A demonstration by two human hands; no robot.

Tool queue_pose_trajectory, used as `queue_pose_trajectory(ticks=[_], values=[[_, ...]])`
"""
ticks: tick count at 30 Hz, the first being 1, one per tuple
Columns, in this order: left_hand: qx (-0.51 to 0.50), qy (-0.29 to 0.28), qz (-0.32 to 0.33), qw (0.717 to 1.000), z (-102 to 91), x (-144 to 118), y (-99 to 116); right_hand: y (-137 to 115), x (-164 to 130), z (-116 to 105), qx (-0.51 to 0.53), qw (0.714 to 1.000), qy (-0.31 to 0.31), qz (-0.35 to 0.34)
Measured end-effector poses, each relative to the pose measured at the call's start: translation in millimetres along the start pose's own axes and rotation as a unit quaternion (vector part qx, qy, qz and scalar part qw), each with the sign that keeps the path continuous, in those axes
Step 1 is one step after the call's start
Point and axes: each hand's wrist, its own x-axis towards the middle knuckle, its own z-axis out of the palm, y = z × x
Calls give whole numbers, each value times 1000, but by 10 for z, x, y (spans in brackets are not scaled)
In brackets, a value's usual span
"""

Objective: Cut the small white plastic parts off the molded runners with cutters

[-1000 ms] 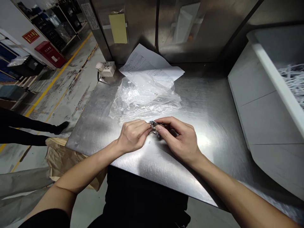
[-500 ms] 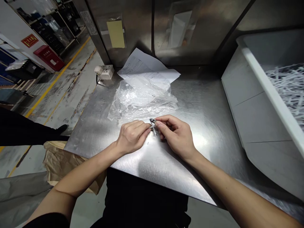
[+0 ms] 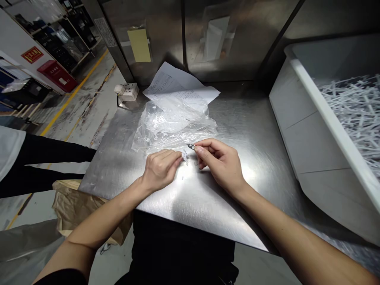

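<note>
— Fingers [image 3: 177, 162] first, please: how do they stand in the head view?

— Thumb and forefinger of the left hand [image 3: 159, 169] are pressed together on a small whitish branched plastic piece [image 3: 185, 156]. Those of the right hand [image 3: 222, 164] pinch a small dark metal tool [image 3: 191, 146], and its other fingers are curled.

— And what is different from half a second ago?

— At that time the tool was at the piece, and the hands almost met. Now a narrow gap lies between the two things. The view has also turned, so more of the thin white strips [image 3: 356, 114] can be seen inside the large light-grey plastic bin [image 3: 329, 97].

— Which way do the two things point?

— The piece sticks out rightward from the left fingertips. Its long axis seems to run from far to near, the near end leaning slightly right; it is blurred, so I cannot tell more exactly. The tool's tip points left and a little away, its long axis nearly crosswise.

— Where is the piece?

— Above the shiny steel table [image 3: 237, 118], between the hands, near the crumpled clear plastic film [image 3: 175, 124].
</note>
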Motion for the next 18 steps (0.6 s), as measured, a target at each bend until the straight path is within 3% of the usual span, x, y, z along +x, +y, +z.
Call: queue_pose_trajectory(ticks=[6,12,18], values=[[-84,7,-65,994,-110,0,1,-63,24,-147,-64,996,-31,-62],[-87,44,-27,995,-138,7,24,-77,-3,-154,-164,974,-41,-150],[-86,52,-24,995,-155,17,49,-45,-10,-152,-173,968,-56,-171]])
